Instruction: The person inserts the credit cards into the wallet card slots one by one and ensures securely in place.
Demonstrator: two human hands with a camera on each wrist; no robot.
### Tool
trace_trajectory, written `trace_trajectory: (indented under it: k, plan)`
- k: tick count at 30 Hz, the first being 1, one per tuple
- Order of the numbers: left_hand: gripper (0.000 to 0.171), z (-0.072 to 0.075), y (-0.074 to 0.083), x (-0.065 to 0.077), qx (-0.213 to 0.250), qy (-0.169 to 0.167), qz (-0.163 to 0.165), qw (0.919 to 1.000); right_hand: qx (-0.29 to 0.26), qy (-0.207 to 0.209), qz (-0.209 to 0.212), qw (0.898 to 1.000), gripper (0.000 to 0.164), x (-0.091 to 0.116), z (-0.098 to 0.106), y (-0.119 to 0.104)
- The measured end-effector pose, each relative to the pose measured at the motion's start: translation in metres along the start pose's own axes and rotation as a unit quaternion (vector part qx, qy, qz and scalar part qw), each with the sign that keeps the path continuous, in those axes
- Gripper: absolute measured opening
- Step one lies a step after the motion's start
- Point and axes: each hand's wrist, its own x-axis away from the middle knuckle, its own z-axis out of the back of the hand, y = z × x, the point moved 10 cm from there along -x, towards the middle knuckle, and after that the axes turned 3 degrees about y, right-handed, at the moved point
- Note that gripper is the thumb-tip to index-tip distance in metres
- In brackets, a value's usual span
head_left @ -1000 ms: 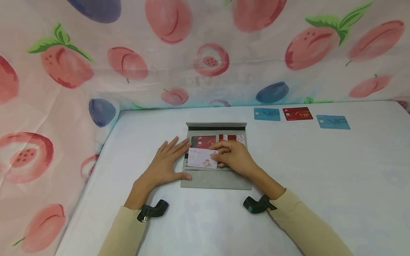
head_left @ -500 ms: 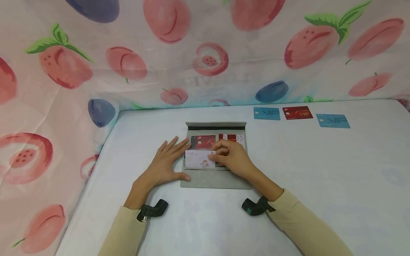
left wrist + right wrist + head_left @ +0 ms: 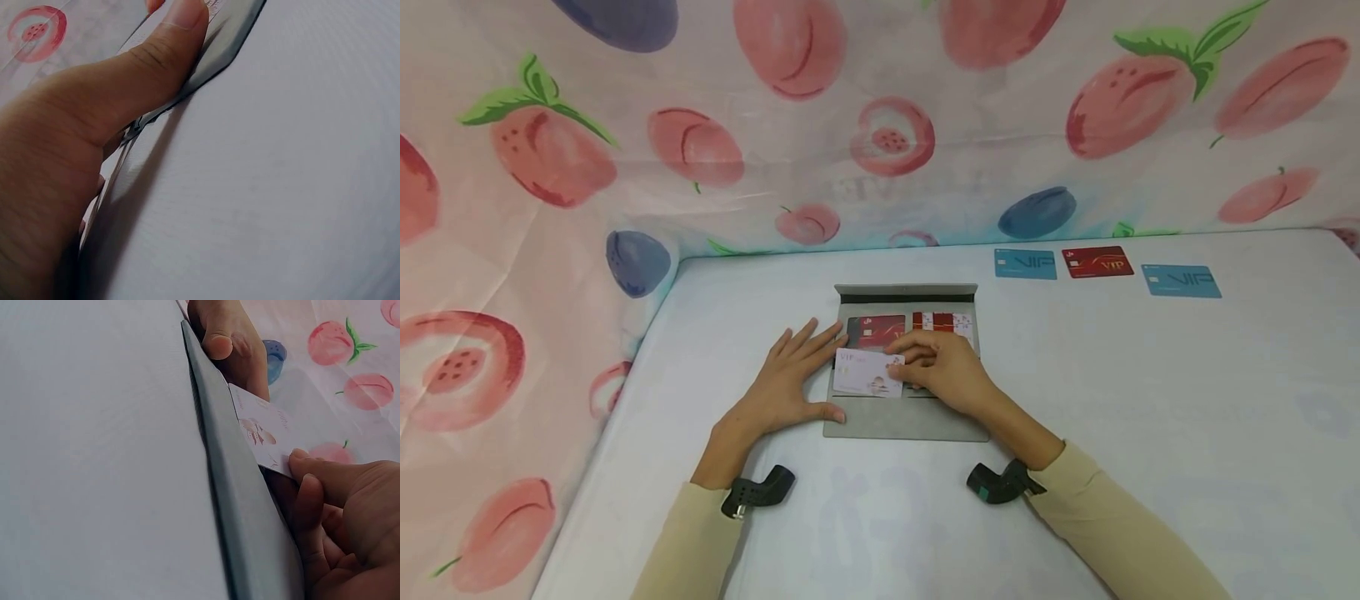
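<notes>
A grey card holder (image 3: 906, 421) lies unfolded on the white table, its dark-edged flap at the far side. My right hand (image 3: 949, 371) pinches the right end of a white VIP card (image 3: 867, 373) between thumb and fingers, over the holder's left half. In the right wrist view the white card (image 3: 262, 431) stands tilted at the holder (image 3: 240, 481). My left hand (image 3: 793, 379) lies with fingers spread at the holder's left edge, its thumb on the near panel. Behind the white card a red VIP card (image 3: 877, 330) sits in a pocket; a red-and-white patterned card (image 3: 942, 322) sits beside it.
At the back right of the table lie a blue VIP card (image 3: 1025, 264), a red VIP card (image 3: 1097, 262) and another blue VIP card (image 3: 1182, 281). A fruit-print cloth (image 3: 700, 208) hangs behind and to the left of the table (image 3: 1112, 375).
My right hand has shifted the white card slightly left, and its slant has changed a little. My left hand has stayed nearly still at the holder's edge.
</notes>
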Motion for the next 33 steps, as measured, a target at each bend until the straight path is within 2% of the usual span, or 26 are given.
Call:
trace_trajectory:
  k: [6,11,21,33]
  plan:
    - [0.111,0.0007,0.0004,0.0001,0.004,-0.002,0.001,1.0000,0.033,0.000,0.022,0.999,0.021,-0.0005,0.0004,-0.0026]
    - [0.111,0.0015,0.0019,0.0003,0.009,0.000,-0.001,1.0000,0.053,0.001,0.024,0.998,0.020,-0.0008,0.0005,-0.0027]
    - [0.107,0.0025,0.0006,0.0005,0.009,-0.001,0.004,1.0000,0.034,0.019,-0.019,0.999,0.019,0.0014,0.0001,-0.0026]
    - [0.108,0.0027,0.0016,0.0003,0.010,-0.002,-0.003,0.9999,0.033,-0.020,-0.014,0.999,0.016,0.0001,-0.0042,-0.0022]
